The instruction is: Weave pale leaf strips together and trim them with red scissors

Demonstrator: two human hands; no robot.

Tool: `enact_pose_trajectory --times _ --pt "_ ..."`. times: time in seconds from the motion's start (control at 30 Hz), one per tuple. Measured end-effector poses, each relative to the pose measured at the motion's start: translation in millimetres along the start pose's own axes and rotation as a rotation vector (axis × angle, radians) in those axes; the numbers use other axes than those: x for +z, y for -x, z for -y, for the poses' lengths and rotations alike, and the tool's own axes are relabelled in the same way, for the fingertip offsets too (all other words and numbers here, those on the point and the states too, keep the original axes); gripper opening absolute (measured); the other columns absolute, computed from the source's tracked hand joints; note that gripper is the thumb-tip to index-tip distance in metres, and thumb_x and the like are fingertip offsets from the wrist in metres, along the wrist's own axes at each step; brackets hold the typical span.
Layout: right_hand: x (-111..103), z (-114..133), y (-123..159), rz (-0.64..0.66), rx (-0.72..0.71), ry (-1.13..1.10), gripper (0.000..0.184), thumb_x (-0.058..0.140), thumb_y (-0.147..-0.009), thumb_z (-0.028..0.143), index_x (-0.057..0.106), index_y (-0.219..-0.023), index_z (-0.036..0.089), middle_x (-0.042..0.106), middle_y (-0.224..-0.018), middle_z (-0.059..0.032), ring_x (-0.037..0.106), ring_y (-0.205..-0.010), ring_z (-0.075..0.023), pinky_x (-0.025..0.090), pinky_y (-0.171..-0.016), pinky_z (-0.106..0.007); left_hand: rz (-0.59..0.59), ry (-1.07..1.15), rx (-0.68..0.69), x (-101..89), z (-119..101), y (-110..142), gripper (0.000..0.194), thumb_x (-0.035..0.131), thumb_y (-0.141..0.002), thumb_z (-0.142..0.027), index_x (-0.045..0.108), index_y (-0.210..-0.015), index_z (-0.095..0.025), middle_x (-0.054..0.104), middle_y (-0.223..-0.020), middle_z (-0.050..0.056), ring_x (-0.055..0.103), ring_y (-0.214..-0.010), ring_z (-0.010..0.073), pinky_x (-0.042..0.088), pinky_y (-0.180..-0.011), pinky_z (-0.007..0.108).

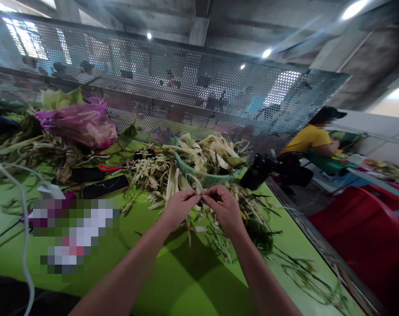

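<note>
My left hand (182,206) and my right hand (224,204) meet over the middle of the green table (146,259). Thumb and fingers of both are pinched on a pale strip of dried husk (195,182), which loops up above the fingertips. Just beyond them stands a green plastic basket (206,179) heaped with dry corn husks (212,151). Loose husk pieces (149,173) lie left of the basket, and more scraps spread under and around my hands. A bundle of dark green strands (260,235) lies by my right wrist.
On the left are a phone (105,187), a red-handled tool (110,168), a white charger (51,191) with its cable, and a pink plastic bag (80,125). A perforated metal screen (173,87) closes the back. At right are a black object (257,171), a red chair (360,224) and a seated person (306,140).
</note>
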State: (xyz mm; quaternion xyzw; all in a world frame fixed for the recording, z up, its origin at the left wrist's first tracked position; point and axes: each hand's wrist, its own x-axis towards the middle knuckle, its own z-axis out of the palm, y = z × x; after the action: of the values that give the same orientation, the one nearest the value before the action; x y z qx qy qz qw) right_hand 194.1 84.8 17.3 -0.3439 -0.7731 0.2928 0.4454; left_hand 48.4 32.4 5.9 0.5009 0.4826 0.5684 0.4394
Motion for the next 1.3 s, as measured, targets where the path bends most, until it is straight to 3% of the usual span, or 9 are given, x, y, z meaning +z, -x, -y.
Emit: enact_pose_trajectory --times 0.1,0.23,0.37,0.53,0.67,0.87,0.97,1.1,1.3 --pt "0.6 -1.3 1.1 0.006 0.021 -0.022 0.014 0.065 -0.078 0.031 0.063 -0.08 0.018 0.06 -0.076 -0.0034 0.055 -0.067 -0.0161 0.046 -0.061 -0.028 -0.004 -0.028 0.017 0.1 1.9 -0.5 0.022 0.053 -0.078 -0.033 0.063 -0.066 -0.018 0.057 -0.064 0.0 0.045 -0.063 0.0131 0.032 -0.061 0.025" --pt "2.0 1.0 1.6 0.023 -0.084 -0.033 0.012 0.065 -0.08 0.028 0.067 -0.089 0.021 0.061 -0.085 -0.004 0.057 -0.073 -0.0161 0.048 -0.066 -0.029 -0.034 0.073 -0.047 -1.3 7.7 -3.8 0.022 0.052 -0.076 -0.03 0.062 -0.062 -0.017 0.058 -0.063 0.001 0.046 -0.061 0.0129 0.033 -0.061 0.025" --pt "1.7 2.3 0.1 0.05 -0.133 -0.027 0.007 0.066 -0.08 0.028 0.069 -0.083 0.022 0.059 -0.085 -0.0039 0.058 -0.075 -0.0173 0.049 -0.068 -0.03 -0.024 0.101 -0.043 -3.1 8.9 -4.5 0.024 0.051 -0.076 -0.028 0.061 -0.058 -0.017 0.058 -0.061 0.002 0.045 -0.061 0.0127 0.034 -0.061 0.025" --pt "0.6 -0.5 -2.0 0.017 -0.139 0.023 0.006 0.066 -0.079 0.026 0.067 -0.078 0.021 0.058 -0.082 -0.0038 0.057 -0.075 -0.0178 0.047 -0.067 -0.031 -0.01 0.108 -0.045 -1.5 5.9 -4.1 0.02 0.052 -0.077 -0.029 0.065 -0.067 -0.017 0.062 -0.068 0.003 0.05 -0.066 0.0141 0.036 -0.065 0.026" --pt "1.5 1.1 -1.5 0.028 -0.117 0.072 0.007 0.064 -0.08 0.023 0.064 -0.074 0.019 0.058 -0.08 -0.0035 0.055 -0.073 -0.0172 0.045 -0.065 -0.029 -0.051 0.067 0.005 -0.7 6.0 -5.7 0.017 0.053 -0.077 -0.027 0.064 -0.07 -0.017 0.061 -0.069 0.002 0.051 -0.068 0.014 0.036 -0.066 0.025" --pt "4.1 -0.4 2.5 -0.009 -0.019 0.057 0.009 0.061 -0.082 0.027 0.062 -0.08 0.018 0.06 -0.077 -0.0027 0.055 -0.072 -0.0168 0.044 -0.064 -0.028 -0.023 -0.046 0.041 0.6 4.5 -4.5 0.019 0.055 -0.078 -0.032 0.062 -0.069 -0.016 0.057 -0.067 0.0 0.047 -0.064 0.0129 0.033 -0.06 0.025" --pt "4.4 -2.1 3.4 -0.021 -0.022 -0.002 0.009 0.062 -0.082 0.027 0.062 -0.085 0.018 0.061 -0.079 -0.0031 0.056 -0.073 -0.0165 0.045 -0.066 -0.028 -0.034 0.05 0.003 1.9 3.5 -3.5 0.019 0.058 -0.076 -0.033 0.063 -0.072 -0.015 0.058 -0.067 0.001 0.048 -0.065 0.0128 0.035 -0.062 0.025" --pt "4.0 -0.4 2.6 0.007 -0.129 0.009 0.006 0.065 -0.08 0.022 0.066 -0.085 0.02 0.062 -0.085 -0.0036 0.057 -0.078 -0.0169 0.046 -0.07 -0.029 -0.095 0.213 -0.105 0.6 3.0 -3.9 0.018 0.06 -0.073 -0.032 0.064 -0.07 -0.015 0.059 -0.064 0.001 0.049 -0.064 0.0124 0.034 -0.062 0.025" --pt "3.6 3.5 1.3 -0.025 -0.147 0.037 0.001 0.065 -0.079 0.02 0.066 -0.079 0.02 0.06 -0.082 -0.0026 0.057 -0.076 -0.0161 0.046 -0.069 -0.028 -0.051 0.332 -0.168 -0.6 5.3 -4.5 0.013 0.062 -0.069 -0.028 0.064 -0.069 -0.015 0.06 -0.063 0.002 0.045 -0.058 0.0102 0.032 -0.058 0.024"
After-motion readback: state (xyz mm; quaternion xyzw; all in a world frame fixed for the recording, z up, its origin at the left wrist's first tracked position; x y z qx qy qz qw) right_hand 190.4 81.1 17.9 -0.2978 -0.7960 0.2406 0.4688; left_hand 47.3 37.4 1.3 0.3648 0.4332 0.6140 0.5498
